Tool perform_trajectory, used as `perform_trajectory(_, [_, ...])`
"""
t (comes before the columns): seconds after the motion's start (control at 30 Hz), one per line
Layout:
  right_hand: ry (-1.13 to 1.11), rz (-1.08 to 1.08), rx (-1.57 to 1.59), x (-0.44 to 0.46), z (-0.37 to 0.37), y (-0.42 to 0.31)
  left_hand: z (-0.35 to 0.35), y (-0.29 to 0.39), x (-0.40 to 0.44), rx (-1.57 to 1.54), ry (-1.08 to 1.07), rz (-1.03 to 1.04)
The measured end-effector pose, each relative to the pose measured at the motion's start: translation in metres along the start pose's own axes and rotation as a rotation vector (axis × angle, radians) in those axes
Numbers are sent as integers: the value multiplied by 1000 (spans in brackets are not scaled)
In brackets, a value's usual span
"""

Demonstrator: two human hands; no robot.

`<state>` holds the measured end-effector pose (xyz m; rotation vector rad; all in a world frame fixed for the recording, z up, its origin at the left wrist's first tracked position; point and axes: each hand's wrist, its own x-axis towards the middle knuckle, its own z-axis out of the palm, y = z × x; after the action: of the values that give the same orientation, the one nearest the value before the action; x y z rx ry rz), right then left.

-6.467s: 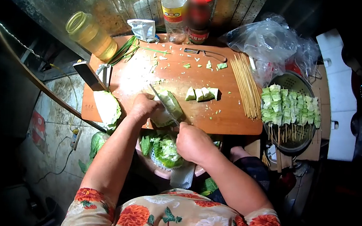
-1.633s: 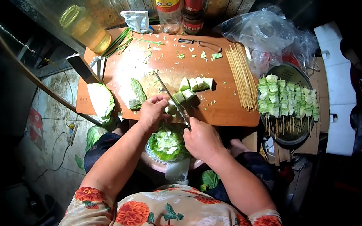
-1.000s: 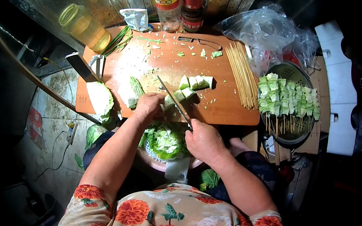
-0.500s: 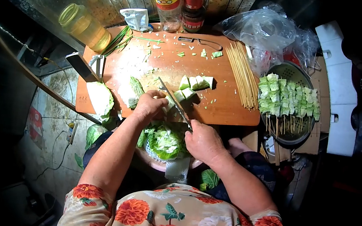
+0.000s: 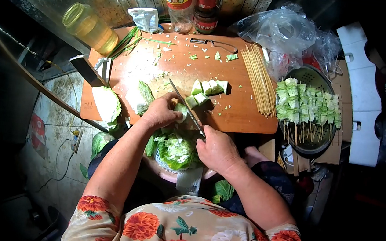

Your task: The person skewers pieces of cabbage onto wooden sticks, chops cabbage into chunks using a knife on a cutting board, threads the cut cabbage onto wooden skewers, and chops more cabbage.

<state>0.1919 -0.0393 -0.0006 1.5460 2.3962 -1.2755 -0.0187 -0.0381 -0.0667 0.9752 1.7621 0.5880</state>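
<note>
My right hand (image 5: pixel 218 147) is wrapped round the handle of a long knife (image 5: pixel 186 104), whose blade slants up and left over the front of the wooden board (image 5: pixel 244 123). Left of the blade, my left hand (image 5: pixel 163 111) has its fingers bent round a pale green cabbage piece (image 5: pixel 181 111), partly hidden by the fingers. Two cut cabbage chunks (image 5: pixel 197 100) lie just right of the blade, with a row of several more (image 5: pixel 210 87) behind them. A rolled cabbage portion (image 5: pixel 145 97) rests left of my left hand.
Bare skewers (image 5: pixel 258 80) lie at the board's right, beside a colander (image 5: pixel 310 147) of loaded cabbage skewers (image 5: pixel 307 104). A peeler (image 5: pixel 213 44), bottle (image 5: pixel 178 6) and jars (image 5: pixel 206 4) are at the back. A phone (image 5: pixel 86 70) and yellow jar (image 5: pixel 89 28) stand left. Below is a basin (image 5: pixel 168 176) with leaves (image 5: pixel 176 151).
Since the earliest frame, the larger cabbage portion under the knife has given way to separate chunks and a smaller held piece. Over the last second my left hand has shifted slightly, while the knife has barely moved.
</note>
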Motion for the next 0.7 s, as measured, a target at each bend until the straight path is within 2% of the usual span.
perform_trajectory(0.13, [19,-2,13,0,-3,-1,-1,-4,6,97,-116,43])
perform_trajectory(0.23, [26,-1,23,0,-4,-2,-2,-5,7,80,-113,-70])
perform_trajectory(0.3, [31,1,26,0,-3,-2,0,-18,11,-341,-26,-207])
perform_trajectory(0.33, [31,2,27,0,-3,-3,2,-20,10,-340,-26,-207])
perform_trajectory(0.4, [20,-4,19,-1,-3,-4,7,-23,7,-722,123,-270])
perform_trajectory(0.53, [-12,10,67,-2,-4,-11,18,-22,-2,-725,185,-290])
perform_trajectory(0.7, [36,-10,166,-2,13,-7,23,-22,-8,-541,162,-303])
